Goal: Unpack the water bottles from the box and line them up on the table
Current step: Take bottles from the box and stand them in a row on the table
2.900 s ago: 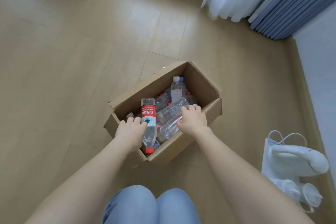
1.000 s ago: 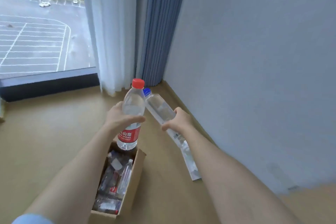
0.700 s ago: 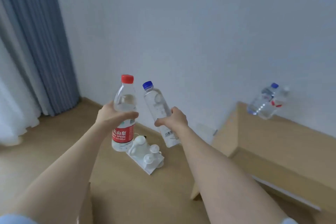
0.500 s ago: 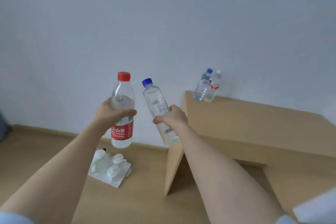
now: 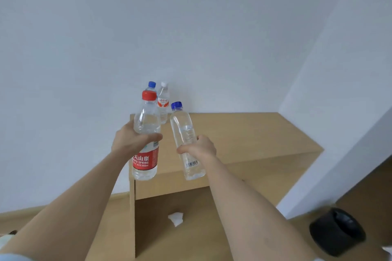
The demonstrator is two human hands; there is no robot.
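My left hand (image 5: 132,141) grips a clear bottle with a red cap and red label (image 5: 146,161), held upright in the air by the table's left front corner. My right hand (image 5: 200,147) grips a clear bottle with a blue cap (image 5: 184,131), tilted slightly left, over the table's front edge. Two more bottles stand at the back left corner of the wooden table (image 5: 254,133) against the wall: a blue-capped one (image 5: 151,85), mostly hidden behind the red-capped bottle, and a white-capped one (image 5: 163,99). The box is out of view.
The white wall runs behind the table and turns a corner at the right. Under the table lies a crumpled white scrap (image 5: 176,218). A black round object (image 5: 337,231) sits on the floor at the lower right.
Both hands lifted a bottle each out of the box, and the view swung right from the window and box to the table. The hands with bottles are now nearer the table.
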